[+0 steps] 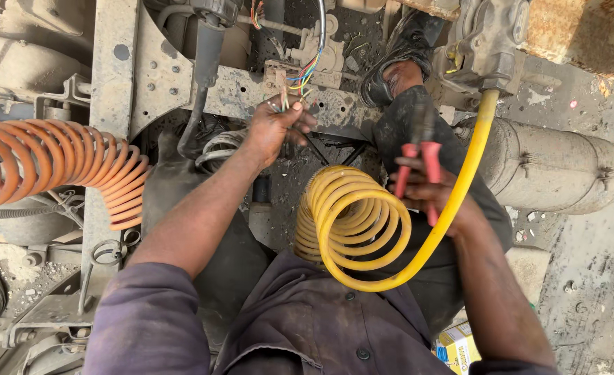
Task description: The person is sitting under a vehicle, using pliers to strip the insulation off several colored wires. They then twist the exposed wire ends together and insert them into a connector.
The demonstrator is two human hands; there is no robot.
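Nearest the lens we see our own dark purple work shirt (307, 326), with both sleeves reaching forward over the grimy steel vehicle frame (112, 69); our left hand (276, 128) is raised to the bundle of thin multicoloured wires (305, 73) that hangs from the dirty connector block above, and its fingers are closed in a pinch on the loose wire ends; our right hand (428, 191) is wrapped around the red-handled pliers (418, 163), fingers curled shut on the two grips, with the dark head of the tool pointing up and away from us; whether the tool's head is open we cannot tell; the two hands are well apart, with the yellow coiled plastic air hose (352, 222) lying between them; this hose loops below the right hand and rises to a grey metal fitting (491, 52); an orange coiled air hose (57, 170) lies at far left on the frame; a dusty grey cylindrical tank (550, 167) sits to the right, beside our dark trouser leg and black shoe (404, 55); a small yellow carton (458, 345) rests on the ground at lower right.
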